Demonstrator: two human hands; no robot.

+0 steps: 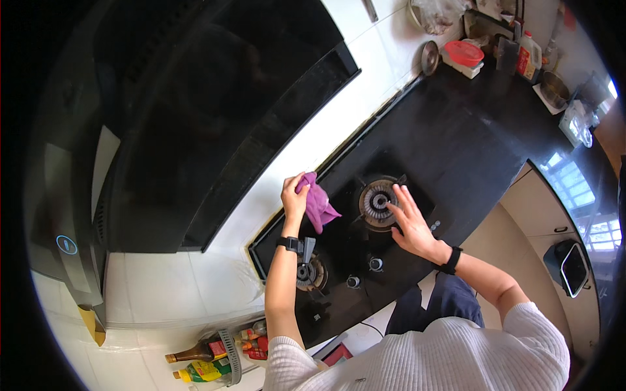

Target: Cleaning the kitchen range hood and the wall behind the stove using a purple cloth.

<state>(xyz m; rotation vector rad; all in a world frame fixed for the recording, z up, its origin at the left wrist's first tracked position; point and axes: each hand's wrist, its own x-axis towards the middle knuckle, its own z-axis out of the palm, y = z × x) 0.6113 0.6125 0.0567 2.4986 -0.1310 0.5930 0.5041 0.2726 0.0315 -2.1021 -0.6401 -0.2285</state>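
Note:
A purple cloth (319, 205) hangs from my left hand (294, 196), pinched between thumb and fingers near the back edge of the black gas hob (342, 251). My right hand (414, 227) is spread and holds nothing. Its fingertips are over the near side of the right burner (379, 203); whether they touch it I cannot tell. The left burner (309, 273) is partly hidden by my left forearm and wristband. Two control knobs, a right one (375, 264) and a left one (353, 281), sit towards the hob's front.
A black range hood (254, 132) juts from the tiled wall (313, 141). Bottles stand in a grey rack (230, 359) at lower left. A red-lidded container (463, 54), a jug (529, 56) and a pot (554, 90) occupy the far counter. A bin (567, 268) hangs on the right cabinet.

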